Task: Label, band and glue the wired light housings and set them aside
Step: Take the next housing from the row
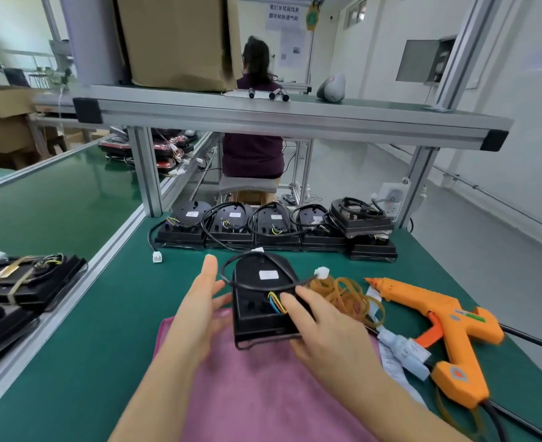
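Note:
A black light housing point(256, 311) with a white label, a looped black cable and coloured wires stands at the far edge of a pink cloth point(263, 393). My right hand point(323, 330) grips its right side, fingers over the wires. My left hand point(199, 311) hovers just left of the housing, fingers straight, apart from it. The cable's white connector point(322, 272) lies by a heap of tan rubber bands point(349, 298). An orange glue gun point(441, 327) lies to the right.
Several black wired housings point(276, 231) line the far edge of the green table, two stacked at the right. Banded housings point(24, 282) sit on the conveyor at left. A label strip and small bottle point(403, 349) lie beside the gun. A person sits beyond the shelf frame.

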